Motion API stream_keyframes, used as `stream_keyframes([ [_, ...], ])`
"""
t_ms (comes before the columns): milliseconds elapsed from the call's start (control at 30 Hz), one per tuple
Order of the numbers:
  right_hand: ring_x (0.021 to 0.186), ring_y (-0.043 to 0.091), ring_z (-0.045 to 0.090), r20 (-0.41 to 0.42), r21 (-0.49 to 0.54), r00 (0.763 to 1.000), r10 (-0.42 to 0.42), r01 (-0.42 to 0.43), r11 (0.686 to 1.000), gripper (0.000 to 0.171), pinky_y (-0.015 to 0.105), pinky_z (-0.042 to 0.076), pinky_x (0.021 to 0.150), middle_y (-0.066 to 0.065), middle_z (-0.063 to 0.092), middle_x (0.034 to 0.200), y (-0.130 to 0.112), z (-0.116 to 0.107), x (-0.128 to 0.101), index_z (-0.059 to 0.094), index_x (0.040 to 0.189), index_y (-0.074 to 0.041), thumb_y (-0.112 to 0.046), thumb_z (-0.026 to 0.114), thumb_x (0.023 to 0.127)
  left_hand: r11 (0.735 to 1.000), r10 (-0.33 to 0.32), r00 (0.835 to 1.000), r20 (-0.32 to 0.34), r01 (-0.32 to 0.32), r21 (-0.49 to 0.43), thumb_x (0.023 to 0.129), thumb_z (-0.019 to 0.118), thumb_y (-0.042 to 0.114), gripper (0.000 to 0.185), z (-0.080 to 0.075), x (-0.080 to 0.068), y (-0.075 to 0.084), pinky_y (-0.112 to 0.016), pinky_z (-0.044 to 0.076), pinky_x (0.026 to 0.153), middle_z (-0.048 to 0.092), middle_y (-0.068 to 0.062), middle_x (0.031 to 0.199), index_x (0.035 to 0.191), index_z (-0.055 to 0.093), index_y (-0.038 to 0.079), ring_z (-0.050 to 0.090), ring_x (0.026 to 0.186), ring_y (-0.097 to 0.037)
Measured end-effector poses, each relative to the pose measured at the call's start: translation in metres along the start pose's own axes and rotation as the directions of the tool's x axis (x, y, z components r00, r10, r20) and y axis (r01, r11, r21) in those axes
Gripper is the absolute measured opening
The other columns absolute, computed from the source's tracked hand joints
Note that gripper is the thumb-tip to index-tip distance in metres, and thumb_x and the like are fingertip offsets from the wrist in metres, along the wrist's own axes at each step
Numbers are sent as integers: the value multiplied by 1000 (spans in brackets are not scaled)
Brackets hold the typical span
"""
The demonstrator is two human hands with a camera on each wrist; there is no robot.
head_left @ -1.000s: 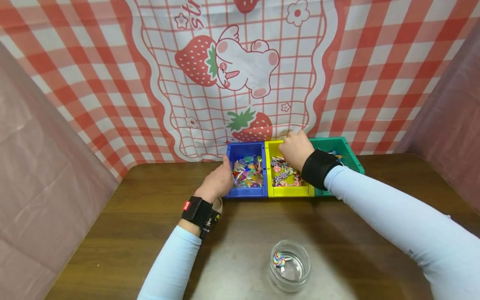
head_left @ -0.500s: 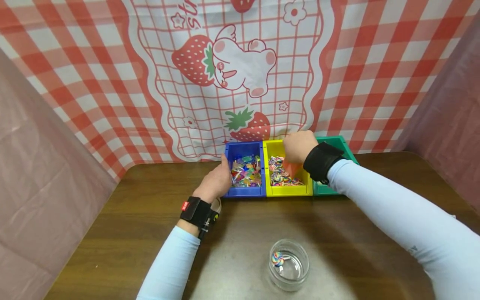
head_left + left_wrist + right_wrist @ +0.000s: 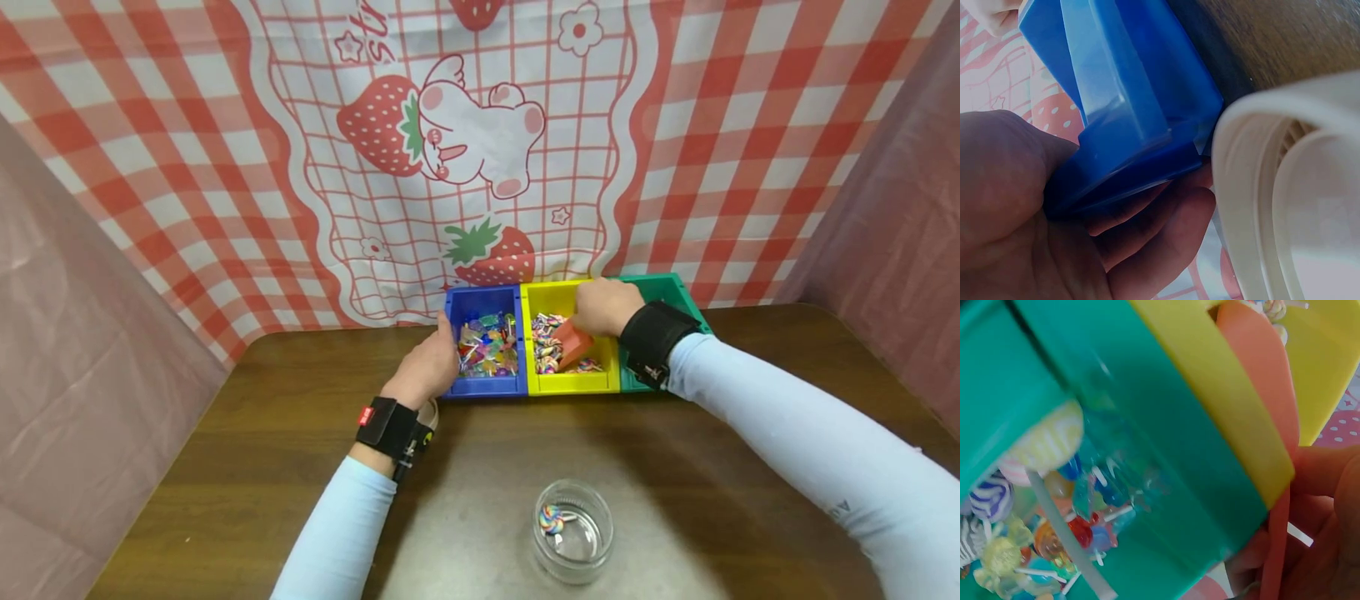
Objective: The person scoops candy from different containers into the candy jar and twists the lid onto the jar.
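Three small bins stand in a row at the table's back: blue (image 3: 484, 300), yellow (image 3: 553, 296) and green (image 3: 664, 287), all holding small lollipop candies. My left hand (image 3: 424, 368) grips the blue bin's (image 3: 1129, 106) near-left corner, its fingers (image 3: 1147, 231) curled under the wall. My right hand (image 3: 606, 305) holds an orange scoop (image 3: 573, 342) inside the yellow bin, its blade down among the candies (image 3: 543, 343). In the right wrist view the orange scoop (image 3: 1260, 387) lies behind the yellow wall (image 3: 1222, 394), with the green bin (image 3: 1085, 425) close by.
A clear glass jar (image 3: 573, 532) with one swirl lollipop (image 3: 551, 520) stands on the brown table (image 3: 247, 450) near the front. A red checked strawberry cloth (image 3: 465, 142) hangs behind the bins, with pink screens at both sides.
The right hand has drawn back toward the yellow bin's right side, and the orange scoop now shows, tilted into the candies. The left hand stays on the blue bin.
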State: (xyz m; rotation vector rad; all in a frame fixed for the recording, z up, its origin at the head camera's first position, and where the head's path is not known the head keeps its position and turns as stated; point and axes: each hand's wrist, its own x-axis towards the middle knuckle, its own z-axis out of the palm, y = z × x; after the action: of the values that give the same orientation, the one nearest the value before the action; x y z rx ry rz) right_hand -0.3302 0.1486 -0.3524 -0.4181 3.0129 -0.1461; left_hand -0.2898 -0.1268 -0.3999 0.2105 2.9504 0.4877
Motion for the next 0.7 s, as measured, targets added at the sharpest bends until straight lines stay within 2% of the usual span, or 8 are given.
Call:
stream_keyframes([
  [200, 56, 21, 50, -46, 3, 997, -68, 68, 998, 41, 34, 36, 50, -1, 47, 56, 3, 7, -4, 60, 56, -15, -28, 62, 95, 1000, 2, 1000, 1, -2, 14, 104, 33, 13, 65, 1, 0, 1, -44, 47, 96, 53, -19, 141, 157, -2, -3, 60, 117, -30],
  [333, 54, 20, 49, -110, -17, 989, -97, 95, 995, 43, 33, 34, 50, -2, 46, 53, 4, 14, -5, 61, 55, -16, -28, 62, 96, 1000, -7, 1000, 3, 7, 15, 105, 32, 14, 64, 0, 0, 0, -44, 45, 99, 49, -18, 145, 157, -2, -2, 57, 121, -31],
  [433, 56, 22, 51, -174, -31, 982, -69, 65, 997, 38, 36, 38, 51, 0, 51, 55, 3, 20, -5, 66, 60, -14, -28, 63, 96, 1000, -12, 1000, 8, 12, 13, 105, 32, 15, 64, 0, 0, 0, -44, 45, 99, 47, -17, 147, 157, -2, -1, 56, 122, -30],
  [600, 63, 29, 58, -269, -31, 963, 11, -20, 999, 30, 49, 47, 56, 9, 60, 65, -5, 28, -7, 71, 73, -7, -26, 63, 95, 1000, -9, 1000, 4, 9, 16, 105, 32, 15, 64, 1, 0, 0, -44, 46, 98, 49, -18, 145, 157, -2, -2, 57, 121, -31],
  [700, 64, 31, 59, -322, -45, 947, 12, -28, 999, 31, 52, 48, 57, 12, 61, 67, -8, 31, -7, 71, 74, -4, -24, 62, 95, 1000, -6, 1000, -5, 6, 16, 105, 32, 15, 64, 1, 0, 0, -45, 45, 99, 50, -18, 144, 157, -1, -2, 57, 121, -31],
])
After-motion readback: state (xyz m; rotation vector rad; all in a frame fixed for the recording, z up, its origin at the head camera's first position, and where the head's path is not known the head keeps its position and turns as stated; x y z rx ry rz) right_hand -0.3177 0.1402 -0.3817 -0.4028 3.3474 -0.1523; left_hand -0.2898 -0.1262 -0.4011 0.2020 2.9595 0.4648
